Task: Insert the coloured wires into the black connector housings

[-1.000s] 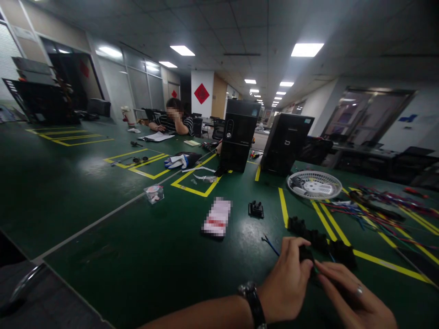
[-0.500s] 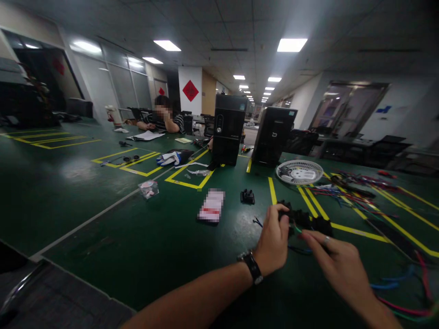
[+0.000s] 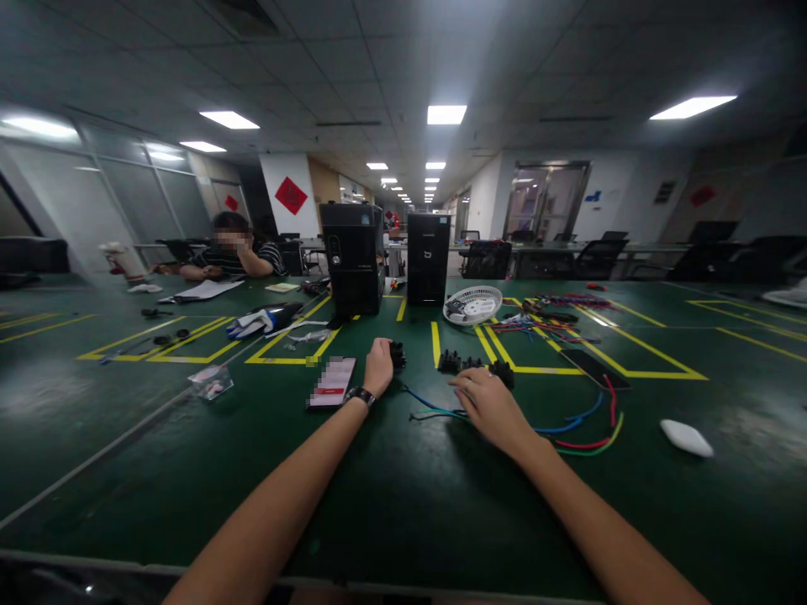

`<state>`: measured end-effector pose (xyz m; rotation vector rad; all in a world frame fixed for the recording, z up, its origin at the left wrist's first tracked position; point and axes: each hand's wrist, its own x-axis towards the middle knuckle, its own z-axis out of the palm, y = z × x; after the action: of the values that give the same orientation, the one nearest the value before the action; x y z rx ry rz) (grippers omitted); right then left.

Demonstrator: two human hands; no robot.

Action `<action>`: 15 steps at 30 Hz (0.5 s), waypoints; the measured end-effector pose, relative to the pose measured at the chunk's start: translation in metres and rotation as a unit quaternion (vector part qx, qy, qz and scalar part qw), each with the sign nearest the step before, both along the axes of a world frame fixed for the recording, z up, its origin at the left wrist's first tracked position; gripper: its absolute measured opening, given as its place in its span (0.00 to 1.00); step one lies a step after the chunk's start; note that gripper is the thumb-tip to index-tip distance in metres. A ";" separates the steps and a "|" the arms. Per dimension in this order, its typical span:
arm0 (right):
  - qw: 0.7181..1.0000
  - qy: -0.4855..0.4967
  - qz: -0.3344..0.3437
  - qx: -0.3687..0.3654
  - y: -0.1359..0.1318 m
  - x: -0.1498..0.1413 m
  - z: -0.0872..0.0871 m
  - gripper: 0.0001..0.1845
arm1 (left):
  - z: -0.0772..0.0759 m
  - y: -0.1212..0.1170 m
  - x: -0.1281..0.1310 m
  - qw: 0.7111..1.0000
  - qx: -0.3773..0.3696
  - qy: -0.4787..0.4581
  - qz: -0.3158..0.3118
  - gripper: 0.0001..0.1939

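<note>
My left hand [image 3: 378,370], with a dark watch on the wrist, is closed on a small black plastic part [image 3: 398,355] with raised knobs, just right of the phone [image 3: 331,383]. Its fingertips are partly hidden behind the hand. My right hand [image 3: 488,405] is held low over the table, fingers loosely stretched to the left. Under and beside it run loose blue, green and dark wires [image 3: 435,410], their left ends free. Just beyond its fingers sits a row of similar black parts [image 3: 472,362], partly covered by the hand.
Two black computer towers [image 3: 354,267] stand behind. A white round basket [image 3: 472,305] and tangled coloured wires [image 3: 561,313] lie at the back right. A white rounded object [image 3: 687,438] is at right, a small clear bag [image 3: 212,382] at left. Another person [image 3: 233,252] sits across the table.
The view has swung right. My hands, earlier close together with a green wire at the right fingers, are now apart. My left hand has moved to the lone black part beside the phone.
</note>
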<state>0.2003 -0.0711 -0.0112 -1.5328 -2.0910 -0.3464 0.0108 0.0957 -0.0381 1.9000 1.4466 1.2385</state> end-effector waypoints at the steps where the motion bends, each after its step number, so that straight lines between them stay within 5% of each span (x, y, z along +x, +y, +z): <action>1: 1.000 -0.005 -0.026 -0.003 -0.001 0.010 0.001 0.12 | 0.003 0.002 0.007 1.000 0.002 0.020 -0.004 0.19; 8: 0.964 -0.009 -0.176 -0.200 -0.014 0.072 0.012 0.09 | 0.010 0.023 0.045 0.983 -0.006 0.179 -0.023 0.12; 15: 0.929 0.041 -0.107 -0.352 -0.024 0.089 0.018 0.13 | 0.016 0.027 0.060 0.956 0.015 0.289 -0.045 0.15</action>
<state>0.2891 -0.0950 0.0065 -2.1341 -2.0918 0.4487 0.0709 0.1231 -0.0224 2.4487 1.5862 0.6852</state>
